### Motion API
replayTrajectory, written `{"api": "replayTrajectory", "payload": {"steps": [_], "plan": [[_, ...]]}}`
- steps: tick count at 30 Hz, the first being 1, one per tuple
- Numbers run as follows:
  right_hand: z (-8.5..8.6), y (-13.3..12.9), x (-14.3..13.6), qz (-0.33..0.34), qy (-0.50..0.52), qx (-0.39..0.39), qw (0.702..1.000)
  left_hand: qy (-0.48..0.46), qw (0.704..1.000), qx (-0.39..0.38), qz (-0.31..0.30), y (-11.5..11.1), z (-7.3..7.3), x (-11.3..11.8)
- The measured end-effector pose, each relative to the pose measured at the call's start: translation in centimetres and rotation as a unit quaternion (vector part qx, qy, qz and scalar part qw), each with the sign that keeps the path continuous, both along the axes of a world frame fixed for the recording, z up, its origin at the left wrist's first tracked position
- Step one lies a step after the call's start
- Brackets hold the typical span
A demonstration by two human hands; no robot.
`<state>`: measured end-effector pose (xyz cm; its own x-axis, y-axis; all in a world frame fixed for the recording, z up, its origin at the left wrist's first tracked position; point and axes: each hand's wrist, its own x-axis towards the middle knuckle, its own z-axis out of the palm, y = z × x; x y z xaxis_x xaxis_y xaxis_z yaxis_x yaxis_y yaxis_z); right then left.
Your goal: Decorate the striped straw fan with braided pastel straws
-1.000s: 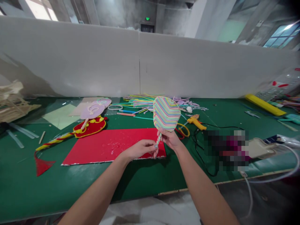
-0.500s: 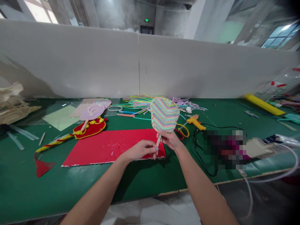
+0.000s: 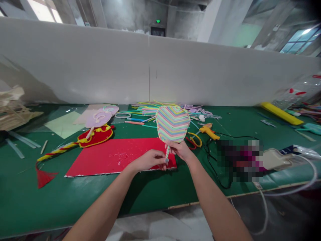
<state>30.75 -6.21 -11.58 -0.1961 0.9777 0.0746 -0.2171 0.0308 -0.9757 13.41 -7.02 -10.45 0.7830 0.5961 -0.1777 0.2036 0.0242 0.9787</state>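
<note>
Over red board (image 3: 100, 160), right end: left hand (image 3: 149, 160) pinches striped fan (image 3: 173, 124) low on handle (image 3: 167, 152), right hand (image 3: 182, 150) high; best press lightly.

Passage over tabletop (image 3: 72, 197) nearside of red board (image 3: 100, 160); striped fan (image 3: 173, 124) blocks centre; glue gun (image 3: 210, 131), black cord (image 3: 235, 137) right.

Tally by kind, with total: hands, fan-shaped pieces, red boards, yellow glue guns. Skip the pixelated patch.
Hands: 2 (left hand, right hand)
Fan-shaped pieces: 3 (striped fan, red fan with yellow edging, purple fan)
Red boards: 1 (red board)
Yellow glue guns: 1 (glue gun)
Total: 7
</note>
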Motion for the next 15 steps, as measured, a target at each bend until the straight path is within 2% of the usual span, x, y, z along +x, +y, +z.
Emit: {"api": "replayTrajectory", "payload": {"steps": [3, 8, 12, 15], "plan": [[-0.05, 0.08, -0.17, -0.019, -0.027, 0.012, 0.999, 0.007, 1.0, 0.005, 0.003, 0.07, -0.01, -0.09], [-0.12, 0.22, -0.33, -0.054, -0.043, 0.041, 0.997, 0.038, 0.997, 0.059, 0.011, 0.21, 0.15, -0.28], [-0.1, 0.23, -0.32, -0.052, -0.06, 0.044, 0.996, 0.07, 0.99, 0.118, 0.041, 0.11, 0.17, -0.05], [-0.02, 0.15, -0.39, -0.046, -0.069, 0.043, 0.996, 0.071, 0.989, 0.118, 0.044, -0.01, -0.09, 0.17]]}}
